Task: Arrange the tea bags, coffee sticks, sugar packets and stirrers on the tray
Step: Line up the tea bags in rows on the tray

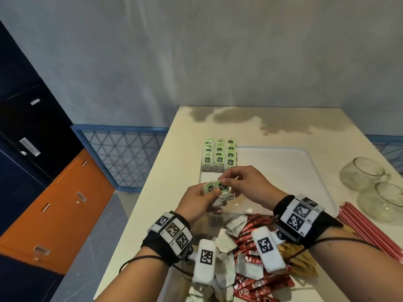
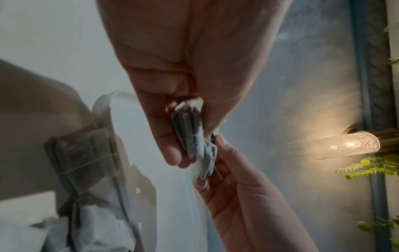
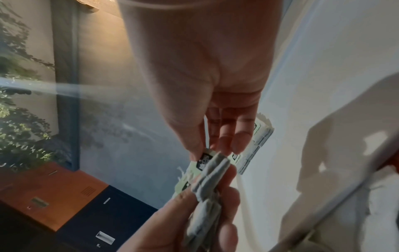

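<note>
My left hand grips a small bundle of tea bags above the near left part of the white tray. My right hand pinches the green tag of one tea bag at the top of that bundle. In the left wrist view the bundle of tea bags sits between the left fingers and palm, with the right hand touching it. Three rows of green-tagged tea bags lie at the tray's far left corner.
A clear container near me holds loose tea bags, red coffee sticks and brown sugar packets. Red stirrers lie on the table right of the tray. Two glass bowls stand at the right edge.
</note>
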{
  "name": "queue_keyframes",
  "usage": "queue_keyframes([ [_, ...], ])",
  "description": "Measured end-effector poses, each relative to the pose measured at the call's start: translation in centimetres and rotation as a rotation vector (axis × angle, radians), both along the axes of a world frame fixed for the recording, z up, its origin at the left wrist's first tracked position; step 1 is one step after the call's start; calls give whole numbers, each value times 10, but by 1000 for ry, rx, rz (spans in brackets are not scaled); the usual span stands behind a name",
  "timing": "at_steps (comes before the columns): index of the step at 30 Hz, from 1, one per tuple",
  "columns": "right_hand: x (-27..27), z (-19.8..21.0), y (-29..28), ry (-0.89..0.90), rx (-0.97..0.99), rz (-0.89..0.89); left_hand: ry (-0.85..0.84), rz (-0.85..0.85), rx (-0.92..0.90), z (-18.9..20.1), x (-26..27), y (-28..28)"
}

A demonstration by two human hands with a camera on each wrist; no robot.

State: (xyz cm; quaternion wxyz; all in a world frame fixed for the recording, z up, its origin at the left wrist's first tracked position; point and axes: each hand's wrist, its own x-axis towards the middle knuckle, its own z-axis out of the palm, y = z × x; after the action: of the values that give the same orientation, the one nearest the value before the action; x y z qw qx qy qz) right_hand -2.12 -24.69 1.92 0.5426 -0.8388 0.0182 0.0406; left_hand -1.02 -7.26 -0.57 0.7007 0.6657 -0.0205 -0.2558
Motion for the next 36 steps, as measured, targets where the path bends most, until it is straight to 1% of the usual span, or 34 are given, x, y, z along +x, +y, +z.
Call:
queue_keyframes([
  [3,4,-4,-3,21,-18,4,40,26,5,-1,6,2],
  [7,14,-15,-7,96,50,-8,151,135,-42,-4,21,10],
  [9,22,-23,-8,135,39,-18,216,188,-93,-5,31,15],
  [12,41,-35,-10,172,-15,-78,259,198,-127,-3,44,23],
  [14,54,-43,-10,164,-58,-120,260,190,-144,-2,50,27],
  [17,78,-50,-6,85,-218,-121,247,197,-150,-5,59,31],
  [18,83,-50,-3,66,-244,-121,238,202,-137,-5,61,33],
  [23,112,-47,11,19,-250,-115,190,214,-61,-10,73,41],
  [28,131,-50,15,5,-299,-103,127,222,30,-15,83,45],
  [32,136,-52,14,5,-304,-95,166,251,-8,-18,87,42],
  [36,133,-50,9,-32,-238,-154,116,227,20,-18,85,38],
])
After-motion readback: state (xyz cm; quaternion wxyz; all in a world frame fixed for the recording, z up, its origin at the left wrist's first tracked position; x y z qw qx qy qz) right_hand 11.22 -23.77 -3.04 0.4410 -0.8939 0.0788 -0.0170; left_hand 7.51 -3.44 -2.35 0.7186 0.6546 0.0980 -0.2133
